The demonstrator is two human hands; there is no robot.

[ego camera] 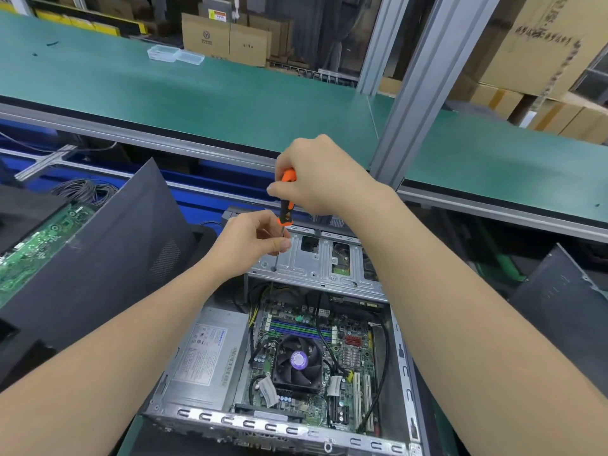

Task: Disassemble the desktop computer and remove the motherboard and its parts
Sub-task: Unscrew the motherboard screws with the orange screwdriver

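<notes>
An open desktop case [399,353] lies in front of me. Inside it sit the green motherboard [353,373] with a black CPU fan [297,360] and a grey power supply [207,357]. A silver drive cage [316,261] spans the far end. My right hand [316,179] is shut on the orange-and-black handle of a screwdriver [285,205]. The tool stands upright with its tip on a screw at the cage's left corner. My left hand [253,240] pinches the metal shaft just above the cage.
A black side panel [108,245] leans at the left, with another green circuit board [42,238] beside it. A dark panel [559,307] lies at the right. A green shelf [197,93] with clear plastic boxes [174,54] runs behind, held by an aluminium post [424,83].
</notes>
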